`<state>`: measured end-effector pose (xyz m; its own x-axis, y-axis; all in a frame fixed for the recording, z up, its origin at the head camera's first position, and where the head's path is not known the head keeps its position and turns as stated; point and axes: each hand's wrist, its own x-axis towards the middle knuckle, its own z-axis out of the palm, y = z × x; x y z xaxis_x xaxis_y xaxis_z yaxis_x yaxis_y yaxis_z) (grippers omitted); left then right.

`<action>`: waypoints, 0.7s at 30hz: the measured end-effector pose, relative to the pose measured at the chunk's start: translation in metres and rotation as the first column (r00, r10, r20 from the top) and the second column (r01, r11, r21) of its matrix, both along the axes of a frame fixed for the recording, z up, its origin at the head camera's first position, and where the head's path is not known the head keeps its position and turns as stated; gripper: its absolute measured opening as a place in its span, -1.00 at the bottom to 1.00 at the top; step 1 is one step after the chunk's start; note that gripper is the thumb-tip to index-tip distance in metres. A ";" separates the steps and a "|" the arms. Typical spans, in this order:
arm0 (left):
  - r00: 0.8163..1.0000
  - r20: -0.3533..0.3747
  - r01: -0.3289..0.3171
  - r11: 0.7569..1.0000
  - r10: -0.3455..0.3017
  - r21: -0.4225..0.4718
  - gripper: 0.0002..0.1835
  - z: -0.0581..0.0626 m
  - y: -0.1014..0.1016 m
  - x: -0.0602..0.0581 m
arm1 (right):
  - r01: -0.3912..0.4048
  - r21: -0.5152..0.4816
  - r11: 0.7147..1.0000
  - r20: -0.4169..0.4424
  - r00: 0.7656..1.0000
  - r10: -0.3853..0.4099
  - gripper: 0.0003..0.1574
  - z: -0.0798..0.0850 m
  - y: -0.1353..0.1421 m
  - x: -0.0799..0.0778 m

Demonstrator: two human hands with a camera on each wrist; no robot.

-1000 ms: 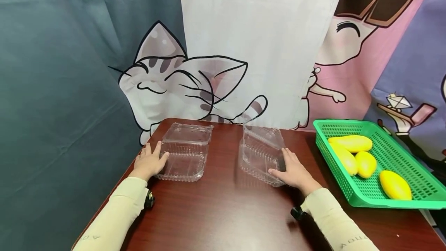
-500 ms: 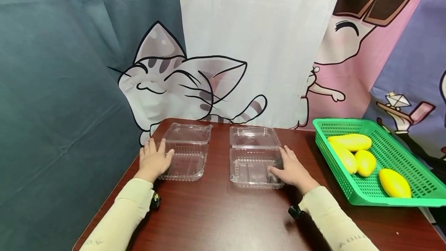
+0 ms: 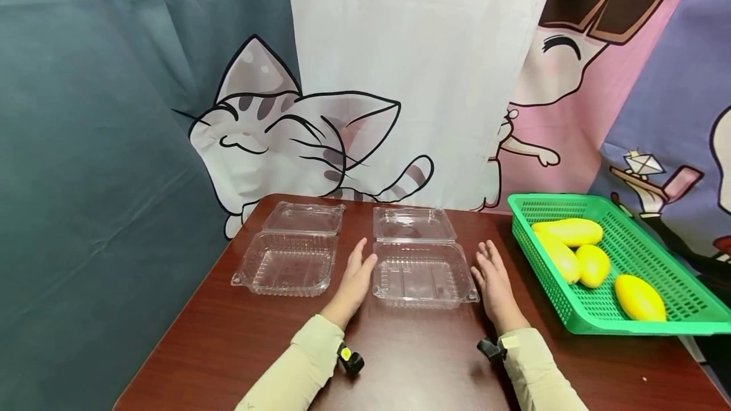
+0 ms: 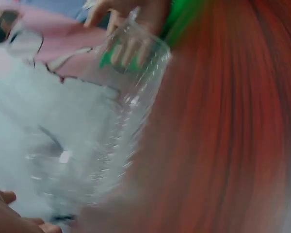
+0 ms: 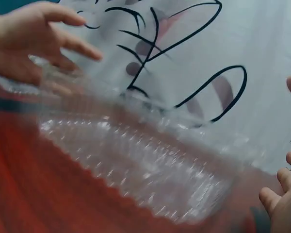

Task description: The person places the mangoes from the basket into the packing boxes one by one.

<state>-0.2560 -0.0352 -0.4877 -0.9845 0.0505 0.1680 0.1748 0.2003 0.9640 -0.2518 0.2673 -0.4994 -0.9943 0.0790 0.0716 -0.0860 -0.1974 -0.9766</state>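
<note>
Two clear plastic clamshell boxes lie side by side on the table with their lids laid back: a left box [image 3: 288, 265] and a right box [image 3: 422, 274]. My left hand [image 3: 352, 281] is between them, close to the left side of the right box, fingers extended. On that box's other side is my right hand [image 3: 495, 284], its fingers loosely extended. Both hands hold nothing; whether the left one touches the box wall I cannot tell. The right wrist view shows the right box [image 5: 136, 160] blurred between both hands.
A green plastic basket [image 3: 617, 328] at the right holds several yellow oblong fruits [image 3: 639, 297]. The dark red wooden table [image 3: 422, 360] backs onto a printed cloth [image 3: 457, 81] with a cartoon cat. Its left edge runs beside a grey-blue cloth.
The right box has turned from a slant to square beside the left one. My left hand left the left box and moved right; my right hand shifted slightly right, off the right box.
</note>
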 end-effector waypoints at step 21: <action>0.964 -0.010 0.254 0.911 -0.266 0.325 -0.02 -0.045 0.007 -0.009 | 0.009 0.210 0.978 -0.125 0.992 0.018 -0.33 -0.025 -0.012 0.005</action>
